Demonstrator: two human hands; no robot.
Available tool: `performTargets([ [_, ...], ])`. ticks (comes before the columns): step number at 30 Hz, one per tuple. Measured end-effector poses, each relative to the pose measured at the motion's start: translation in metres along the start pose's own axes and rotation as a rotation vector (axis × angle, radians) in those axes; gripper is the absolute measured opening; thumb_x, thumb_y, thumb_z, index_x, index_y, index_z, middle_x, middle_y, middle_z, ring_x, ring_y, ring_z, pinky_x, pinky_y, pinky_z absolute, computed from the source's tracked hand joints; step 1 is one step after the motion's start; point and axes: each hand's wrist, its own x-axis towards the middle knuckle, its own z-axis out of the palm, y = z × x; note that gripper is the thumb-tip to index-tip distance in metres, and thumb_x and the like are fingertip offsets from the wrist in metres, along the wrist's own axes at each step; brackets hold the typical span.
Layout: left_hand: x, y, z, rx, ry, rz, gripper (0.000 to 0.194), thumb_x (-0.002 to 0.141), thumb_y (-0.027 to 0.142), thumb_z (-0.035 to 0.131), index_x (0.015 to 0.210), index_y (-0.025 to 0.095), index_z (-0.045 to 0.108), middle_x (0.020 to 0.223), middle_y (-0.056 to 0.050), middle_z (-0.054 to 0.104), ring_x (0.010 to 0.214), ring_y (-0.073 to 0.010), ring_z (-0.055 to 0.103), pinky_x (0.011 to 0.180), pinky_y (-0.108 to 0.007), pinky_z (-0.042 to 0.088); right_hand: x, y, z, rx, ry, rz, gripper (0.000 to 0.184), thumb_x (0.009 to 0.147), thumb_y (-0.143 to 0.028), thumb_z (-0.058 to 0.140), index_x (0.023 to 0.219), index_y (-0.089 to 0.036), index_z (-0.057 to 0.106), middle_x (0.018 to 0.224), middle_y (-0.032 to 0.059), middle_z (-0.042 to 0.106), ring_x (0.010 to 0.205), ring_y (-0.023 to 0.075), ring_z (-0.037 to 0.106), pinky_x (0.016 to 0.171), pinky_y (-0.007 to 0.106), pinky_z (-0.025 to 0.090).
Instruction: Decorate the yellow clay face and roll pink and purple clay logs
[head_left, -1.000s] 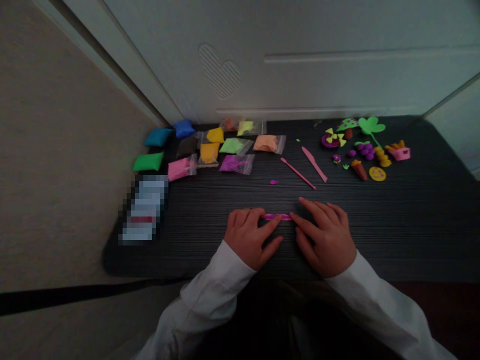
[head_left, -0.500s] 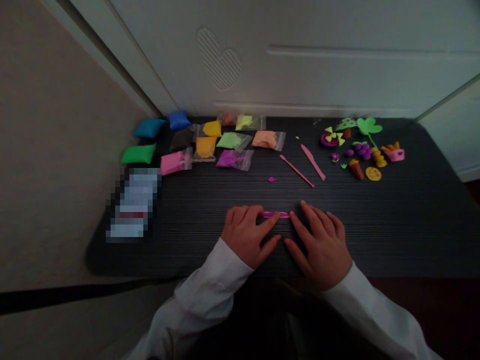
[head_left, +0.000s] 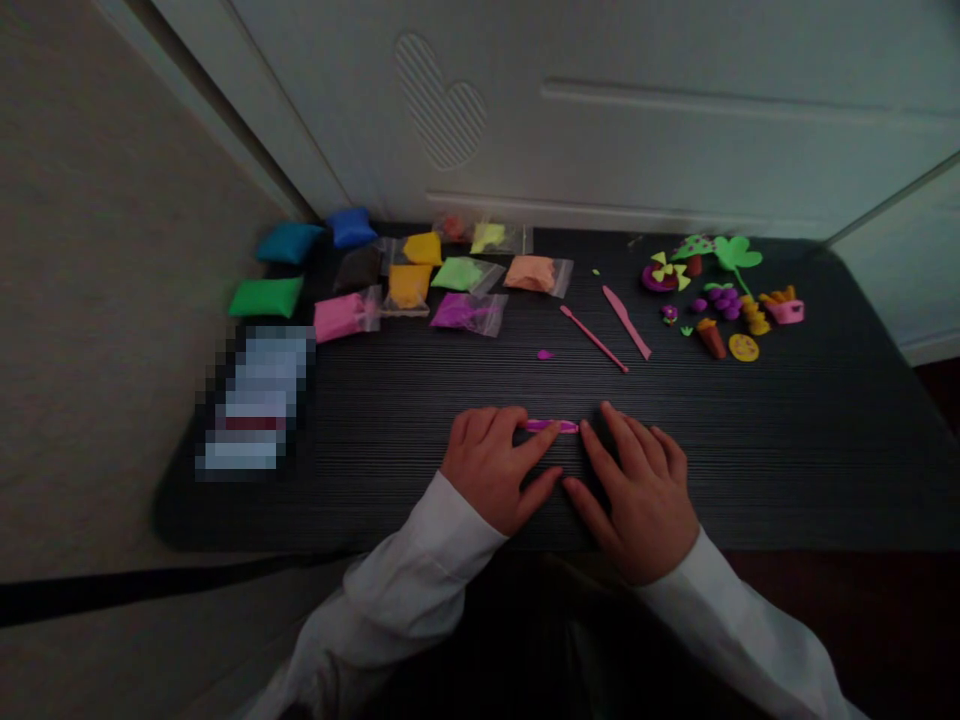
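A thin strip, purple in the middle with pink edges, lies on the dark table in front of me; it looks like modelling clay, but I cannot tell for sure. My left hand rests over its left end, index fingertip on the strip and thumb stretched out below. My right hand lies with fingers spread, its index fingertip at the strip's right end. Beyond the hands sit a small purple clay piece, a pink stick tool and a pink plastic knife.
Bags of coloured clay, such as a pink one and a purple one, line the back left. A blurred phone lies at the left. Small clay figures, including a yellow smiley disc, stand at the back right. Behind rises a white panel.
The view has shifted slightly. My right index fingertip has eased a little off the strip's right end, showing more of it. My left hand stays nearly in place.
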Motion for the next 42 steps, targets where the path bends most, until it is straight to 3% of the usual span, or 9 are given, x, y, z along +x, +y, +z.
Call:
performTargets([
  [8,-0.002,-0.001,0.002,-0.012,0.026,-0.003,0.043,0.077,0.043,0.043,0.117,0.030,0.046,0.102,-0.007,0.050,0.092,-0.0221,0.043,0.079,-0.040,0.033,0.004,-0.009,-0.001,0.009,-0.011,-0.004,0.050,0.081,-0.045,0.037,0.122,-0.017,0.042,0.135,0.0111,0.031,0.118,0.0260,0.032,0.096,0.048,0.022],
  [18,-0.022,-0.022,-0.001,-0.008,0.197,-0.094,0.035,0.073,0.023,0.050,0.108,0.025,0.055,0.090,-0.005,0.054,0.085,-0.0182,0.047,0.077,-0.036,0.037,0.005,-0.012,-0.002,0.009,-0.040,-0.014,0.054,0.081,-0.050,0.033,0.125,-0.019,0.039,0.137,0.0112,0.027,0.121,0.0256,0.028,0.097,0.048,0.020],
  [24,-0.026,-0.032,-0.008,-0.032,0.308,-0.116,0.029,0.072,0.020,0.051,0.100,0.018,0.058,0.085,-0.005,0.054,0.081,-0.0157,0.050,0.076,-0.034,0.039,0.011,-0.022,-0.001,0.033,-0.056,-0.034,0.054,0.080,-0.050,0.035,0.124,-0.019,0.039,0.137,0.0128,0.027,0.121,0.0271,0.027,0.097,0.050,0.019],
  [34,-0.025,-0.032,-0.010,-0.118,0.314,-0.146,0.025,0.073,0.020,0.051,0.096,0.018,0.060,0.084,-0.005,0.054,0.080,-0.0155,0.050,0.075,-0.034,0.039,0.004,-0.013,-0.006,-0.010,0.014,-0.007,0.053,0.079,-0.047,0.041,0.123,-0.017,0.041,0.134,0.0149,0.031,0.119,0.0282,0.031,0.094,0.049,0.025],
  [42,-0.025,-0.032,-0.010,-0.131,0.318,-0.142,0.024,0.073,0.020,0.052,0.095,0.017,0.061,0.083,-0.005,0.054,0.080,-0.0153,0.050,0.075,-0.033,0.038,0.006,-0.017,-0.001,-0.026,-0.027,-0.006,0.053,0.080,-0.049,0.038,0.123,-0.019,0.041,0.135,0.0129,0.029,0.120,0.0267,0.029,0.096,0.048,0.023],
])
